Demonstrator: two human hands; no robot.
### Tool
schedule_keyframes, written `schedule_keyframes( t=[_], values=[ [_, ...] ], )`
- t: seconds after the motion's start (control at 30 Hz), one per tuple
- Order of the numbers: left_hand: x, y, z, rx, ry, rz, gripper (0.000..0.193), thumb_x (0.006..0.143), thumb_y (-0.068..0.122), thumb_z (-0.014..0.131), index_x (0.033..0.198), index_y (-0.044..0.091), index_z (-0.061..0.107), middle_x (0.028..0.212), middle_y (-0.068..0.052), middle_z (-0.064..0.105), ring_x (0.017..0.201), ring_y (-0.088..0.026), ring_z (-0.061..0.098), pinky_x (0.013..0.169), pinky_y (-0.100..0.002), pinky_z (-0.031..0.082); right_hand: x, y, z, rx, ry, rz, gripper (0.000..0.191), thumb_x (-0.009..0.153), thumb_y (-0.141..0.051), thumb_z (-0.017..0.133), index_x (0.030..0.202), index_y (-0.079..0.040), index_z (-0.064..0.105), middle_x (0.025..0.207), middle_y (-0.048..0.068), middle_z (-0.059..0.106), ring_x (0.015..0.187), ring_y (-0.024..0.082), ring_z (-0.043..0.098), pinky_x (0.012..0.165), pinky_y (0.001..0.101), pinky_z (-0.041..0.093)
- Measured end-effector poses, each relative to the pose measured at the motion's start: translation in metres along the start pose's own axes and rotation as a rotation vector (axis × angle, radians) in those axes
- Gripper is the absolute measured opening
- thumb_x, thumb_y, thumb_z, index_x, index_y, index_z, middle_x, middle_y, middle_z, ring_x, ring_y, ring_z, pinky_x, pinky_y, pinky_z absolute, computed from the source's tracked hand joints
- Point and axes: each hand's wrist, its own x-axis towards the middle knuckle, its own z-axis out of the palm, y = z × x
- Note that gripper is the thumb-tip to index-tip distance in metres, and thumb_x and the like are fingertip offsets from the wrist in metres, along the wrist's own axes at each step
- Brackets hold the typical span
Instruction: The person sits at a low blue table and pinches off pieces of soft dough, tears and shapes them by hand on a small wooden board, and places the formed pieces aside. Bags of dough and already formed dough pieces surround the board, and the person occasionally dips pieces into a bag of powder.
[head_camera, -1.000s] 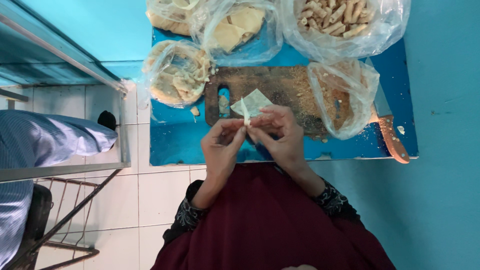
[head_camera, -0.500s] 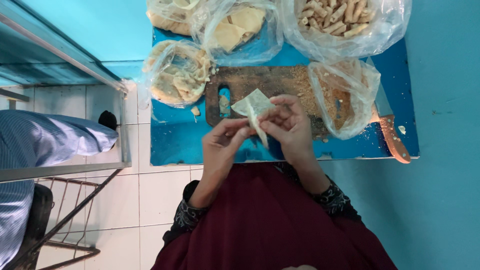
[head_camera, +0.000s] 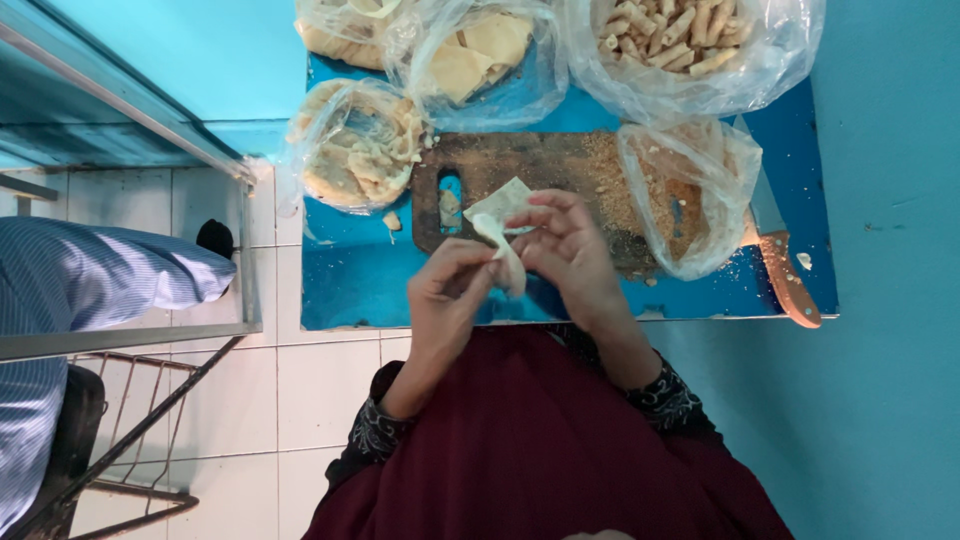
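Both hands pinch a thin pale wrapper (head_camera: 500, 225) above a dark board (head_camera: 560, 185) on the blue table (head_camera: 360, 285). Left hand (head_camera: 450, 295) grips its lower end; right hand (head_camera: 565, 245) folds the top. Gentle, even fingertip pressure likely prevents tearing.

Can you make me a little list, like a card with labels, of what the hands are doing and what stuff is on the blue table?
left hand: pinching the lower end of the pale wrapper
right hand: holding the wrapper from the other side
wrapper: thin, partly folded, above the cutting board
blue table: holds board and plastic bags
bag of rolled pieces: far right
bag of crumbs: beside the board
knife: wooden handle, right edge
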Motion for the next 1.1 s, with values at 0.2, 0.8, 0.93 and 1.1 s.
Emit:
schedule_keyframes(
  t=[0.2,0.8,0.93,1.1],
  values=[
    [-0.004,0.008,-0.004,-0.031,0.025,-0.035,0.01,0.099,-0.006,0.067,0.108,-0.004,0.068,0.108,-0.007,0.068,0.096,-0.011,0.066,0.084,-0.024,0.055,0.005,-0.003,-0.006,-0.073,-0.054,0.028,0.043,0.094,0.011,0.067,0.133,-0.002,0.054,0.115,0.014,0.07,0.103,0.019,0.069,0.089,0.0315,0.057],
    [-0.007,0.02,-0.06,-0.669,0.333,-0.232,0.017,0.101,-0.003,0.054,0.117,-0.004,0.059,0.107,-0.017,0.071,0.091,-0.024,0.074,0.074,-0.032,0.062,0.023,-0.031,0.017,-1.309,0.068,-0.632,0.017,0.093,-0.008,0.079,0.105,-0.005,0.068,0.109,0.01,0.075,0.079,0.021,0.072,0.069,0.0335,0.056],
    [-0.007,0.019,-0.061,-0.66,0.276,-0.274,0.025,0.098,-0.005,0.055,0.123,0.0,0.058,0.107,-0.021,0.071,0.089,-0.027,0.076,0.07,-0.033,0.062,0.022,-0.027,0.017,-1.279,0.027,-0.613,0.014,0.096,-0.009,0.075,0.108,-0.004,0.071,0.103,0.009,0.073,0.085,0.02,0.072,0.072,0.0313,0.057],
    [-0.012,0.012,-0.068,-0.651,0.242,-0.289,0.035,0.099,-0.008,0.057,0.133,-0.002,0.063,0.114,-0.02,0.071,0.093,-0.026,0.074,0.074,-0.034,0.063,0.04,-0.031,-0.012,-0.753,0.065,-0.082,0.009,0.097,-0.009,0.074,0.105,-0.005,0.072,0.092,0.005,0.074,0.08,0.013,0.069,0.071,0.0297,0.055]
  ],
)
